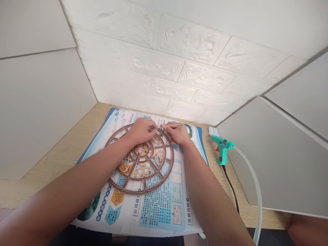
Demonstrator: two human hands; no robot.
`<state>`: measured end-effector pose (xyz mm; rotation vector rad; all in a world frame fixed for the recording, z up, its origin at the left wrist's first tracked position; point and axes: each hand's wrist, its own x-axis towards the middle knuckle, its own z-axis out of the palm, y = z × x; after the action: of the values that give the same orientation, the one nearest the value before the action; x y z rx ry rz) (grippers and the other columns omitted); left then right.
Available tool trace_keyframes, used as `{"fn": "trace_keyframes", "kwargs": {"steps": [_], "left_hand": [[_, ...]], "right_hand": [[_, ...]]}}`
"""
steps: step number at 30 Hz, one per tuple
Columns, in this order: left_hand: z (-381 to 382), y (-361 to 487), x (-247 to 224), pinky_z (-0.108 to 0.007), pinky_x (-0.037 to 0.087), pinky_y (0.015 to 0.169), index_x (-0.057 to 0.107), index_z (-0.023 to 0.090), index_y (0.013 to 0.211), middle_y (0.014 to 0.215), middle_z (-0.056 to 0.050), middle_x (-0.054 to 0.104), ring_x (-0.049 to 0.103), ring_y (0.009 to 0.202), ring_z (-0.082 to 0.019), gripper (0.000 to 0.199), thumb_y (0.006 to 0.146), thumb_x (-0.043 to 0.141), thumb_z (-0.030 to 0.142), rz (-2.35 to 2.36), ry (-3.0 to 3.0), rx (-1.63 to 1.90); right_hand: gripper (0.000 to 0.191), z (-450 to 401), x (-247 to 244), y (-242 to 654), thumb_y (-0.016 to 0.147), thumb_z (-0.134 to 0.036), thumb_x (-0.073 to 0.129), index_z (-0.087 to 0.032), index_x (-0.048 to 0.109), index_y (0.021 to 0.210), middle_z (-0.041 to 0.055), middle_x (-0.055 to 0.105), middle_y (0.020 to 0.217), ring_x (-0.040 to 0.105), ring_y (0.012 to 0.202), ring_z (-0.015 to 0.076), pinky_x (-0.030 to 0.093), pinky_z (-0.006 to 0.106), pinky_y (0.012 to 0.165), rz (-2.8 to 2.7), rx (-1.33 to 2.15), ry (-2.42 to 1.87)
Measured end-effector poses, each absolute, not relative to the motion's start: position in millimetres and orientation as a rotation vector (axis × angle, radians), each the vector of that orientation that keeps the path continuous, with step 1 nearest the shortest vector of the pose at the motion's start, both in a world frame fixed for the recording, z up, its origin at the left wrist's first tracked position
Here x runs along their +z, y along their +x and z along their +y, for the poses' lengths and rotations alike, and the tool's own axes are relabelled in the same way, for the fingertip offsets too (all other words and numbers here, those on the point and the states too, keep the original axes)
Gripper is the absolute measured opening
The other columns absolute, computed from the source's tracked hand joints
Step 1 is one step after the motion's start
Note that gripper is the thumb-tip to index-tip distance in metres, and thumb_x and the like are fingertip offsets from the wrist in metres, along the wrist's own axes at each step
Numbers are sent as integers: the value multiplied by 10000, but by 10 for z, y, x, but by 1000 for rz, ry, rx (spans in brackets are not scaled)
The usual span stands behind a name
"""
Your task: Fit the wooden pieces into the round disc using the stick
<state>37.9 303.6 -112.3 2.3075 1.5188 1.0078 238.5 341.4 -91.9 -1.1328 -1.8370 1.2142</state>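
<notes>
Light touch at the far rim of the round brown openwork wheel
It lies on the printed sheet; the right hand's fingers pinch a thin pale stick, best guided lightly. The left hand's fingers curl nearby, grip unclear.

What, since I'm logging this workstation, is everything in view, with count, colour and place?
wheel-shaped frame: 1, brown, on poster
scrollwork pieces: several, tan, inside frame
printed poster: 1, white and blue, on tabletop
thin stick: 1, pale, in right hand
glue gun: 1, turquoise, right of poster
glue stick: 1, translucent white, from gun's rear
power cord: 1, black, from gun's handle
packet: 1, whitish, beyond gun
tabletop: 1, light wood, below poster
brick-pattern wall: 1, white, back
panels: several, white, both sides
unclear surface: 1, reddish-brown, lower right
left hand: 1, over frame
right hand: 1, at frame's far edge
</notes>
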Motion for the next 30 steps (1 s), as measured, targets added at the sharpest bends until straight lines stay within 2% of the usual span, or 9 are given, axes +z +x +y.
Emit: {"fn": "trace_keyframes", "kwargs": {"steps": [6, 9, 17, 21, 26, 30], "left_hand": [[3005, 396, -1058, -398, 393, 880, 650, 199, 744, 824, -13, 688, 622, 871, -211, 143, 812, 582, 305, 1602, 2239, 996], [2998, 400, -1040, -399, 393, 882, 642, 200, 718, 813, -11, 690, 625, 869, -210, 167, 818, 583, 320, 1615, 2216, 993], [3009, 410, -1022, -411, 408, 865, 590, 194, 650, 762, -25, 660, 603, 830, -223, 148, 768, 587, 282, 1707, 2203, 905], [3010, 406, -1003, -392, 422, 819, 571, 195, 635, 739, -27, 645, 591, 795, -222, 131, 743, 587, 267, 1731, 2160, 887], [3027, 381, -1022, -385, 428, 807, 550, 197, 611, 717, -28, 635, 565, 748, -213, 151, 737, 580, 275, 1743, 2137, 882], [3043, 366, -1054, -384, 432, 821, 581, 193, 632, 729, -23, 645, 567, 757, -208, 144, 749, 585, 278, 1685, 2155, 931]], "right_hand": [[443, 3431, -965, 2392, 685, -531, 781, -126, 781, 863, 88, 721, 944, 634, 869, 158, 488, 247, 750, -1778, 1271, -1125], [442, 3436, -977, 2403, 686, -521, 792, -151, 805, 928, 94, 728, 1013, 652, 951, 183, 502, 257, 780, -1802, 1259, -1136], [519, 3454, -1010, 2404, 658, -533, 828, -143, 810, 1001, 81, 701, 854, 570, 743, 115, 412, 233, 638, -1902, 1333, -1110], [527, 3422, -981, 2377, 632, -516, 849, -166, 807, 1024, 82, 707, 879, 581, 779, 124, 435, 241, 665, -1880, 1370, -1070], [564, 3414, -981, 2387, 592, -478, 884, -171, 798, 1057, 106, 725, 1035, 629, 896, 160, 501, 281, 780, -1758, 1465, -1119], [556, 3445, -1011, 2412, 600, -486, 878, -153, 803, 1038, 112, 732, 999, 626, 833, 141, 499, 270, 747, -1687, 1515, -1145]]}}
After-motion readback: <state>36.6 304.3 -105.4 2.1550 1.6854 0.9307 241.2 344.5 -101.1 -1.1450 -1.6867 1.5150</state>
